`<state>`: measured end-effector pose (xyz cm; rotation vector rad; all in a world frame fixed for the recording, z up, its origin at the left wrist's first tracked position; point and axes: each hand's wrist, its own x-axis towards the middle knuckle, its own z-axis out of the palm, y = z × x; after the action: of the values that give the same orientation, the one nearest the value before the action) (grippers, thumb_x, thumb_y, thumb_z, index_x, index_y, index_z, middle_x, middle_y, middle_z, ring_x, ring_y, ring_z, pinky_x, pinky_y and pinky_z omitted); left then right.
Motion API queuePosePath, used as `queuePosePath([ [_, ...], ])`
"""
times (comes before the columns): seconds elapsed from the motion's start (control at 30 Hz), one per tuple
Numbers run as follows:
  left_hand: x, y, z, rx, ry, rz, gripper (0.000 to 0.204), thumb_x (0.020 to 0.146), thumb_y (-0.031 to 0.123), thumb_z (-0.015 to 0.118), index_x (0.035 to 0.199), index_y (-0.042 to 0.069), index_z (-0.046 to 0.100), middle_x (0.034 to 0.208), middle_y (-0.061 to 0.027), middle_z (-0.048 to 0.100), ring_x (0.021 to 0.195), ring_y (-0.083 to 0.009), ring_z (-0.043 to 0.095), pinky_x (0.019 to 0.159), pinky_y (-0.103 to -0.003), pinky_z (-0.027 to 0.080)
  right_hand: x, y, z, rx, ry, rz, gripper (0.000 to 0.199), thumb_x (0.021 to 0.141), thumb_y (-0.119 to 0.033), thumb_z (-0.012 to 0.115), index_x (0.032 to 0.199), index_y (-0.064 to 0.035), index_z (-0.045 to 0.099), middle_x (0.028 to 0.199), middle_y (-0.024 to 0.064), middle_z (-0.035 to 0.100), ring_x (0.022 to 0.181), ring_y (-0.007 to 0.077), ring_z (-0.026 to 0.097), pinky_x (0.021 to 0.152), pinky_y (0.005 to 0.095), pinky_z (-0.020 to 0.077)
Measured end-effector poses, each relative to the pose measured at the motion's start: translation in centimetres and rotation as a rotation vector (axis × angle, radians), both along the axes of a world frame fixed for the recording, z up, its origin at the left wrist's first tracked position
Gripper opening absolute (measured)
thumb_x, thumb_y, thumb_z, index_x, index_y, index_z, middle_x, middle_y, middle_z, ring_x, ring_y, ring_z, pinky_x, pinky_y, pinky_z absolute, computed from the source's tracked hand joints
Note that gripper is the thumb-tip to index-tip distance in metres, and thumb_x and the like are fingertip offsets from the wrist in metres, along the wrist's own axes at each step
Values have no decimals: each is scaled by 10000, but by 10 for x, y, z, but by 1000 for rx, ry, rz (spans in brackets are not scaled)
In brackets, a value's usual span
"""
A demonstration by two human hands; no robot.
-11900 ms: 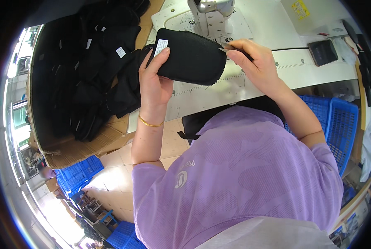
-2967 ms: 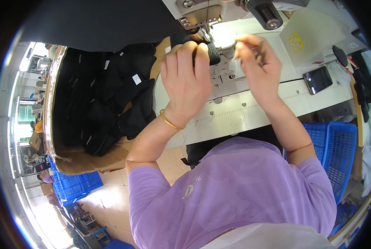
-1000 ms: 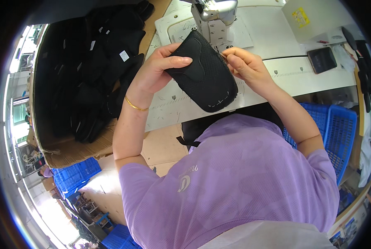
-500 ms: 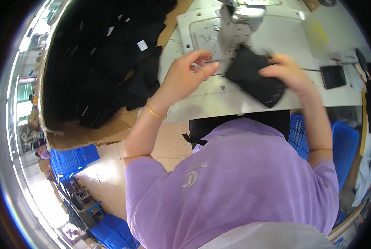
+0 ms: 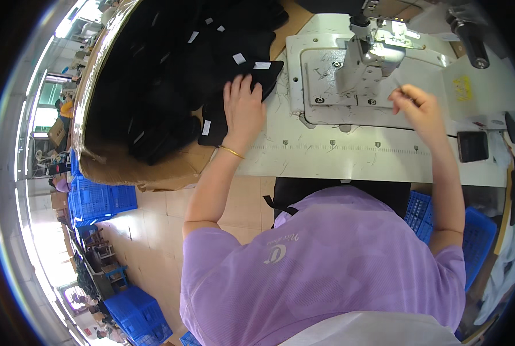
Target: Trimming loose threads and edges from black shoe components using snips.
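My left hand (image 5: 244,109) lies over a black fabric piece (image 5: 273,75) with a white label, at the right edge of a heap. Its fingers are stretched out and slightly apart, pressing on the cloth. Beside the wrist another black piece carries a white label (image 5: 206,127). My right hand (image 5: 421,112) hovers above the sewing machine table, to the right of the sewing machine head (image 5: 370,60). Its fingers are pinched together; a thin dark thing sticks out from the fingertips, too small to name.
A large cardboard box (image 5: 171,180) holds the black heap (image 5: 171,86) at left. Loose threads lie on the white tabletop (image 5: 326,158). A dark phone (image 5: 472,146) rests at the right. Blue crates (image 5: 102,199) stand on the floor, some beside my right arm.
The black piece near my right hand has left the tabletop. My left hand has moved left onto the heap. My right hand has closed to a pinch, and the view has shifted.
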<state>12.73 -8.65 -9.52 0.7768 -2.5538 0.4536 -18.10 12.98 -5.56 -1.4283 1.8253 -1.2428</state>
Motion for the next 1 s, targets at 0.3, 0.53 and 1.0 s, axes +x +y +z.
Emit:
queuePosePath([
  [0.3,-46,30,65,1065,1192,-357,143,932,43,629,1062,-1,590,991,-11,646,861,-44,569,711,-193,453,61,3,-4,36,-201,61,237,957,-220,593,915,7,642,709,35,622,565,77,497,515,258,394],
  [0.53,-60,85,47,2121,977,-319,404,869,14,684,1232,-2,508,1188,-100,598,1068,-172,607,941,-329,504,96,-21,-1,-71,-555,-83,208,954,-206,607,969,0,629,695,-27,561,558,51,456,498,243,373],
  [1.0,-128,-18,126,1626,431,-505,251,869,72,663,1113,12,678,1050,-43,690,957,-122,653,857,-240,509,75,-21,39,-229,-462,-182,273,909,-289,657,853,-23,647,606,-59,500,576,15,419,508,219,327],
])
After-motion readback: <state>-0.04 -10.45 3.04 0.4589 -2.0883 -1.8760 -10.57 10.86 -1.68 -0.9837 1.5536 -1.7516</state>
